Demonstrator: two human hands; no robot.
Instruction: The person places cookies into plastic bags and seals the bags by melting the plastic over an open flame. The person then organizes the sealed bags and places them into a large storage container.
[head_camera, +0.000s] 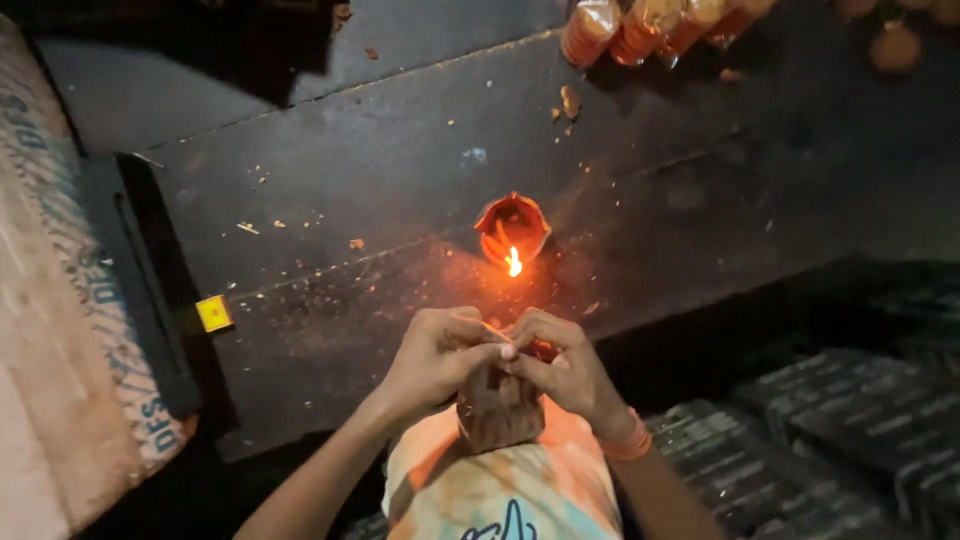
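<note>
My left hand (440, 355) and my right hand (560, 365) meet over a small clear packet (498, 405) filled with brown powder. Both pinch its top edge, which is held just below the flame. A small red clay lamp (512, 228) burns on the dark floor right in front of the hands, its flame (514, 263) at the near rim. An orange band circles my right wrist.
Several sealed orange-brown packets (640, 28) lie at the top of the floor. A woven sack (50, 300) and a dark flat board (140, 290) sit at the left, with a small yellow square (214, 313) beside them. Dark wrapped bundles (830, 430) are stacked at the right.
</note>
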